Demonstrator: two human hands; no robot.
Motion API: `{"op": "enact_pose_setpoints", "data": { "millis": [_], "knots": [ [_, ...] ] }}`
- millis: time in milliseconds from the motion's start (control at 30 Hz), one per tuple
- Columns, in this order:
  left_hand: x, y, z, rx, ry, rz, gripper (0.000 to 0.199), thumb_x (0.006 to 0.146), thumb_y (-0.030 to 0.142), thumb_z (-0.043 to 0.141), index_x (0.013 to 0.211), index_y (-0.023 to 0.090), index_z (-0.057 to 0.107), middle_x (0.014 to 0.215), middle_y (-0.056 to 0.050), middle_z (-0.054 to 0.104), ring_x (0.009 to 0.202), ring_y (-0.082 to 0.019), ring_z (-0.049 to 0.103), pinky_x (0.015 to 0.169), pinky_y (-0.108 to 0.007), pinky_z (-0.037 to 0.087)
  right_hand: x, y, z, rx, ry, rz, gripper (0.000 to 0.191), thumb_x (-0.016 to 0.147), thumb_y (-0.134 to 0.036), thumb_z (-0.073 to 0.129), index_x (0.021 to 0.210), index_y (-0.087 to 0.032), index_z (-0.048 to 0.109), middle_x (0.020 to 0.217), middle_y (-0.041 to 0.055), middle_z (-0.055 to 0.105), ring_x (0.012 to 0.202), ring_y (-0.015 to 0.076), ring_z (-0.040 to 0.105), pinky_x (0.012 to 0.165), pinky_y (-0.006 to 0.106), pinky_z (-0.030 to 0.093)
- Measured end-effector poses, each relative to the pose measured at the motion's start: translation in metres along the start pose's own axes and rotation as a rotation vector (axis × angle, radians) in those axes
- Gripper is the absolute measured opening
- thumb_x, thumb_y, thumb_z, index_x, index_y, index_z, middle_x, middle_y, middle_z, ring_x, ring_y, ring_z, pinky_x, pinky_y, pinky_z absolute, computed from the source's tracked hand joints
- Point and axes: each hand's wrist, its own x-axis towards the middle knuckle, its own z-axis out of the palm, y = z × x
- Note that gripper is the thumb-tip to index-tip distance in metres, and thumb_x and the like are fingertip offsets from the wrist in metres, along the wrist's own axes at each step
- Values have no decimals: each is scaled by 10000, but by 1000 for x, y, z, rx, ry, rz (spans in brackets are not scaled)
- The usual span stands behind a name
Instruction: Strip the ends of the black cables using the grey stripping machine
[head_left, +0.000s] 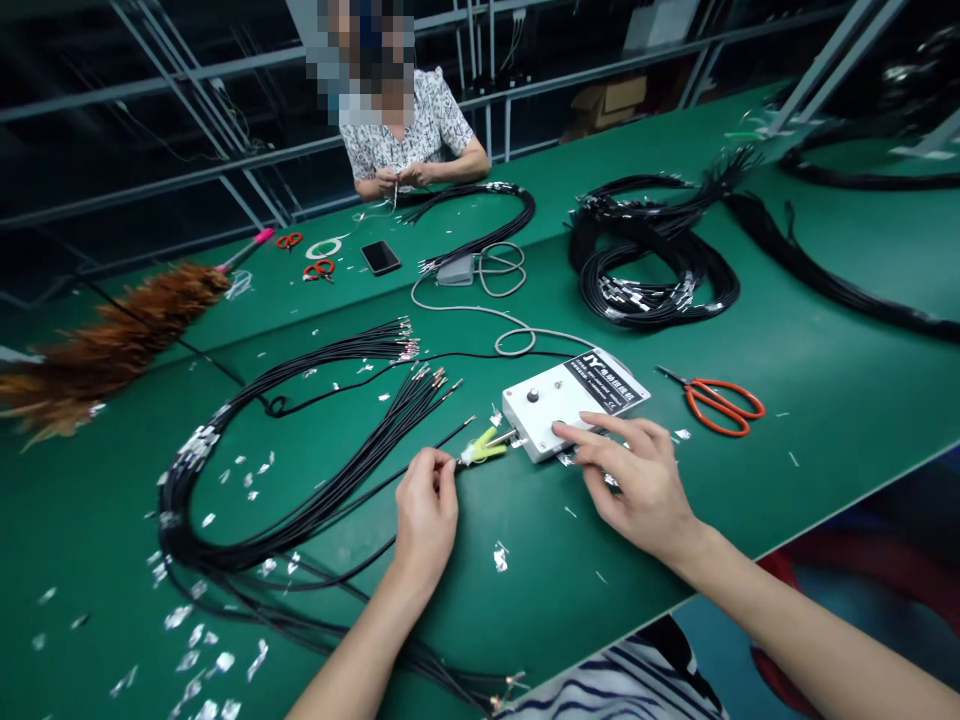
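My left hand (429, 500) pinches the end of a black cable, its thumb and fingers pressed together just left of a yellow-green clip (486, 446). That clip sits at the shaft on the left side of a white box (536, 420) with a black knob and a printed black label. Over the box's front edge is my right hand (637, 475), fingers spread, its index fingertip on a button on the top face. A large bundle of black cables (225, 550) curves around to the left, with stripped ends pointing toward the box.
Orange-handled scissors (724, 405) lie right of the box. Coiled black cables (652, 260) are farther back. Foil scraps (225, 662) litter the left side. A feather duster (112, 335), a phone (381, 257) and a grey cord (457, 308) lie beyond. Across the table sits a person (412, 130), hands together.
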Motion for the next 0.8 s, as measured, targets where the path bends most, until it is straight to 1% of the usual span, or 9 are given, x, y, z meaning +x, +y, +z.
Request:
{"op": "enact_pose_setpoints", "data": {
  "millis": [200,333,400,467,533,600,667,700,800],
  "knots": [
    [-6,-5,-9,27,6,-32,187,889,294,472,739,200,532,659,-3,588,607,-159,578,558,-247,418,3,3,5,-43,42,-13,223,857,3,550,851,-221,541,1039,2,760,1033,251,658,895,417,356],
    [-31,2,-25,10,-37,-51,202,912,307,478,753,203,547,619,16,576,536,-141,547,508,-232,405,3,-1,0,24,52,14,209,869,-19,542,858,-227,556,1038,29,757,1069,267,639,908,435,373],
    [-49,11,-38,26,-165,-27,214,926,286,483,749,205,573,674,-1,626,611,-153,596,577,-246,452,0,-7,-2,72,48,6,208,876,-20,532,886,-225,563,1062,46,749,1076,267,636,912,443,389],
    [-63,18,-49,96,-405,26,210,918,251,512,735,217,610,710,-6,660,695,-171,632,658,-268,476,-4,-14,-3,117,31,-15,214,880,-19,521,901,-226,570,1080,48,744,1061,253,643,922,446,396],
    [-64,21,-54,145,-584,27,208,919,240,517,745,230,629,644,12,645,628,-165,619,602,-256,460,-7,-22,-1,164,3,-42,220,882,-18,510,898,-226,580,1091,43,741,1044,233,651,939,443,396],
    [-47,18,-49,190,-504,28,202,937,239,482,795,226,624,635,10,637,581,-161,597,559,-254,452,-7,-30,4,219,-25,-78,226,882,-16,499,905,-221,592,1101,43,737,1032,213,656,941,430,408],
    [-18,9,-38,314,-197,134,134,918,205,486,865,201,608,846,-59,681,785,-207,632,733,-325,498,-5,-36,9,276,-52,-117,228,885,-19,489,931,-215,598,1107,47,733,1029,206,659,915,418,434],
    [-3,4,-32,349,-131,145,98,892,185,504,907,187,601,951,-105,673,911,-255,617,821,-393,484,-4,-39,12,299,-64,-132,231,888,-21,484,946,-212,599,1107,50,732,1027,206,660,898,415,448],
    [27,-4,-22,384,-82,155,107,867,137,471,813,184,551,910,-125,634,907,-288,587,811,-447,464,-1,-45,16,368,-88,-136,246,894,-12,470,978,-204,599,1092,58,731,1002,213,668,850,417,490]
  ]
}}
